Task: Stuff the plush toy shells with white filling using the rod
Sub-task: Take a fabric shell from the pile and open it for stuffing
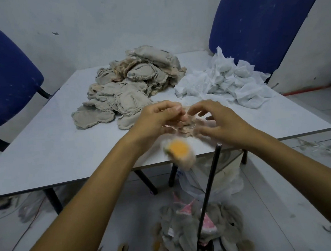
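Both hands, left (pixel 156 118) and right (pixel 217 121), pinch a blurred, fuzzy shell (pixel 182 151), perhaps orange-faced, before the frayed beige pile (pixel 126 88); a thin black rod (pixel 209 189) stands nearer.

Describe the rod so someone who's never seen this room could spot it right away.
Start at the white table and find its near edge, just under the person's right hand. A thin black rod stands there, rising at a slight lean from the heap of grey plush pieces on the floor. It is the only straight, dark, rigid thing among soft fabric.
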The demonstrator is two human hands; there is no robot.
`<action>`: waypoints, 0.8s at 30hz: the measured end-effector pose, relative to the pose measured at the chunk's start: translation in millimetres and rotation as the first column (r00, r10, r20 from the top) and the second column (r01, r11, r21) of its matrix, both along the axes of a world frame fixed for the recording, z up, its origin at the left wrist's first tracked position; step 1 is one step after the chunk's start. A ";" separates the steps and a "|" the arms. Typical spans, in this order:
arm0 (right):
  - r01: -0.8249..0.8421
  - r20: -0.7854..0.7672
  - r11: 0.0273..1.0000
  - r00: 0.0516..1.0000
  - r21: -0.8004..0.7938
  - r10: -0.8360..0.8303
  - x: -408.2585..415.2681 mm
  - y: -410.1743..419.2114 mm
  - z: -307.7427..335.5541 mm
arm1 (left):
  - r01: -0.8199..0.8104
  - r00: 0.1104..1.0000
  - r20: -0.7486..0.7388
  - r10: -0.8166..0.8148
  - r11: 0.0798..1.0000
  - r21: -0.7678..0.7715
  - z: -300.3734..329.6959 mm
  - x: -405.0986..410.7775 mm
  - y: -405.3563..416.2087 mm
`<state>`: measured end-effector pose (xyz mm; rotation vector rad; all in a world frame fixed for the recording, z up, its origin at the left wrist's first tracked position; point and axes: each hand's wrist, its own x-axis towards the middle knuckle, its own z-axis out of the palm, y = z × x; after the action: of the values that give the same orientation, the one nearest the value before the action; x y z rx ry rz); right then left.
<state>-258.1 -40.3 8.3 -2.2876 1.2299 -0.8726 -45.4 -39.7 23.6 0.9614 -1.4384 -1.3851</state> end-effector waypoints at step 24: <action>0.131 0.128 0.922 0.988 -0.364 -0.090 10.8 17.1 -7.5 | 0.029 0.874 0.481 0.065 0.982 -0.185 -17.8 -22.5 -3.5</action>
<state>-247.3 -23.2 0.8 -2.4308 1.2413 -1.3556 -67.8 -43.2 5.8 1.2519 -1.8870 -1.0038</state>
